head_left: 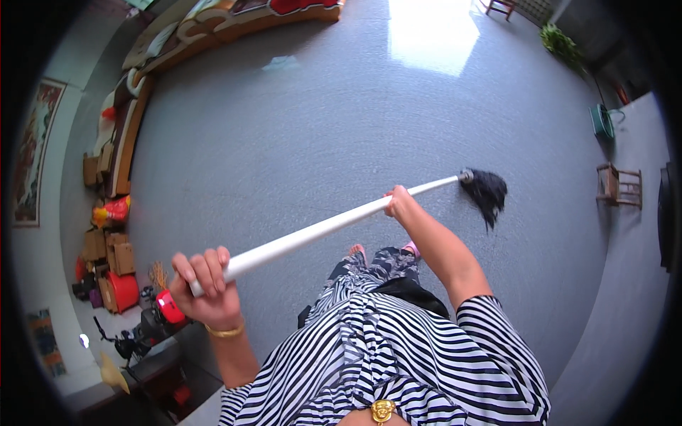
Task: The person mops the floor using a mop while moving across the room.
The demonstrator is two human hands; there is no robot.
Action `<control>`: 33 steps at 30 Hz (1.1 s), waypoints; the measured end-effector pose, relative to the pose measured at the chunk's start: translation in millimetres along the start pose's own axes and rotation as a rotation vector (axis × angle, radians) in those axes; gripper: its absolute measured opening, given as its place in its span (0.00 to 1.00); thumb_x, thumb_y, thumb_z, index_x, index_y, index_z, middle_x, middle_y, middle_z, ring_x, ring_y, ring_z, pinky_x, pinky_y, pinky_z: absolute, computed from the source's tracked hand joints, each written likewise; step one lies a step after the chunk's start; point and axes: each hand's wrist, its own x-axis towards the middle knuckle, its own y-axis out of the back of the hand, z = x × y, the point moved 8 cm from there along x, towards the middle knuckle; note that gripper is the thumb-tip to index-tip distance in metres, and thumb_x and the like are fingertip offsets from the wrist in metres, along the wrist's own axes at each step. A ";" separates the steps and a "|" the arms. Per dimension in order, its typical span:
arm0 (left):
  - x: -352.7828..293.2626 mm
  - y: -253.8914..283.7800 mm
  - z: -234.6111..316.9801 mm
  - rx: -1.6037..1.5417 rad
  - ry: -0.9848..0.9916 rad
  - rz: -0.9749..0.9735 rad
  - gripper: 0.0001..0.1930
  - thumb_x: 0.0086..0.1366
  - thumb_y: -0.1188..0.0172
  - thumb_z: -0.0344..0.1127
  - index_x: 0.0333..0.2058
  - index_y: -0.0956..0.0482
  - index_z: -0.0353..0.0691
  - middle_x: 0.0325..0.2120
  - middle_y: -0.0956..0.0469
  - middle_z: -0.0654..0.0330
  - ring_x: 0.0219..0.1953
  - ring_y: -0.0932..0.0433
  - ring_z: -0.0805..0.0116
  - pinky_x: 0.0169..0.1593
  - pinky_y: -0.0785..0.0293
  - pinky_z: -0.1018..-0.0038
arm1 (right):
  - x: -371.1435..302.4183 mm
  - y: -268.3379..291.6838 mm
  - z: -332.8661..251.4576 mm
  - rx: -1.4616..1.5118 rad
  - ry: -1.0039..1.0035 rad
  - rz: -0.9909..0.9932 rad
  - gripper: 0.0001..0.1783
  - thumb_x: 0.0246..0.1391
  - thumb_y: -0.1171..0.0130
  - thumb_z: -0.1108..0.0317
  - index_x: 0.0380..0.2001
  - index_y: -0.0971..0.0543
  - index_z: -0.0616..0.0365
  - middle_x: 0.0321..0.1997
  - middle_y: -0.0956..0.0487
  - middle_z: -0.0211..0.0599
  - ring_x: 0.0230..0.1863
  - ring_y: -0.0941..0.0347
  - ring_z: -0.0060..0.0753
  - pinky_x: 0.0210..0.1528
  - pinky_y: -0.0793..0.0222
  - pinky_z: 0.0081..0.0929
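Note:
A mop (305, 236) with a long white handle slants across my front, from lower left to upper right. Its dark, stringy head (487, 193) is off to my right, against the grey floor. My left hand (206, 284) is wrapped round the top end of the handle, with a gold bracelet on that wrist. Farther along, my right hand (398, 201) grips the handle nearer the mop head. Its fingers are partly hidden behind the wrist. My feet (357, 250) show just beyond my patterned trousers.
Along the left wall stand a wooden sofa (135, 106), stacked cardboard boxes (121, 255) and a scooter (145, 326). At the right are a small wooden chair (618, 186) and a green container (602, 122). A leafy plant (560, 42) is at the far right. Sunlight falls on the far floor.

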 end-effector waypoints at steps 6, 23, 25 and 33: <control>-68.8 0.6 11.0 0.216 -0.126 0.152 0.09 0.46 0.63 0.35 0.10 0.43 0.45 0.02 0.44 0.66 0.09 0.46 0.78 0.27 0.48 0.76 | 6.2 -77.7 9.8 -0.236 0.189 -0.263 0.07 0.39 0.60 0.68 0.14 0.42 0.54 0.07 0.43 0.27 0.08 0.46 0.21 0.12 0.44 0.17; -166.1 -96.3 129.6 1.223 -0.918 -0.010 0.04 0.47 0.62 0.34 0.17 0.44 0.45 0.03 0.44 0.70 0.06 0.45 0.80 0.19 0.50 0.81 | -72.9 -74.7 302.3 -0.774 -0.224 -0.640 0.07 0.38 0.59 0.74 0.25 0.40 0.62 0.11 0.39 0.36 0.10 0.41 0.28 0.11 0.38 0.25; -170.8 -107.7 146.8 1.345 -1.034 -0.111 0.06 0.52 0.66 0.35 0.28 0.43 0.42 0.04 0.46 0.69 0.06 0.44 0.79 0.14 0.50 0.81 | -82.3 -49.8 315.2 -0.809 -0.244 -0.633 0.07 0.37 0.59 0.75 0.25 0.41 0.62 0.12 0.39 0.36 0.10 0.40 0.28 0.12 0.38 0.25; -182.7 -85.0 216.1 1.181 -1.236 0.080 0.02 0.47 0.63 0.31 0.19 0.46 0.46 0.04 0.42 0.69 0.07 0.44 0.79 0.20 0.48 0.81 | -112.6 7.9 314.4 -0.935 -0.256 -0.442 0.10 0.37 0.59 0.76 0.29 0.41 0.64 0.17 0.36 0.35 0.14 0.36 0.26 0.17 0.34 0.23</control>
